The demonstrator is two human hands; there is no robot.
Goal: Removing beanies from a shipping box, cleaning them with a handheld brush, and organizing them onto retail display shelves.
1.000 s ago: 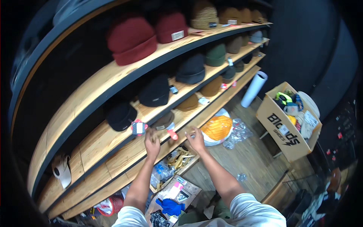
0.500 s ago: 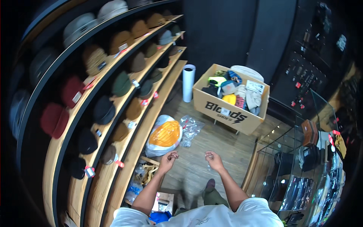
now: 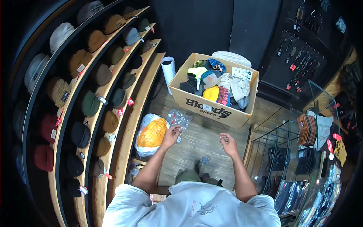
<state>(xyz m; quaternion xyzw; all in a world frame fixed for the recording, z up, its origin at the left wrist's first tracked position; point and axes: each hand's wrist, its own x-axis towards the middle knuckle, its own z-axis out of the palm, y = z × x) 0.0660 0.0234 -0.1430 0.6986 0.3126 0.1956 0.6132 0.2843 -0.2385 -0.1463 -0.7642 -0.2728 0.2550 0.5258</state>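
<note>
Both hands are out in front of me above the floor, apart from each other. My left hand (image 3: 172,137) has loosely bent fingers and nothing visible in them. In the picture it lies by a crumpled clear plastic bag (image 3: 180,117) and a white plastic sack (image 3: 145,120) with something orange (image 3: 152,133) in it. My right hand (image 3: 228,145) is empty too, its fingers partly curled and slightly apart. Between my hands, lower down, a small clear plastic scrap (image 3: 205,160) rests on the wooden floor. Ahead stands an open cardboard box (image 3: 181,100) full of mixed hats (image 3: 211,79).
Curved wooden shelves (image 3: 130,109) with rows of beanies and caps (image 3: 90,103) line the left side. A white roll (image 3: 168,72) stands by the box. To the right is a glass display case (image 3: 280,142) with wallets (image 3: 307,129). Hanging goods cover a dark panel (image 3: 295,72).
My view has shifted, bringing the box and shelves leftward. My hands have moved farther apart, the right one rising. The small plastic scrap, earlier just below my right hand, now lies apart from it.
</note>
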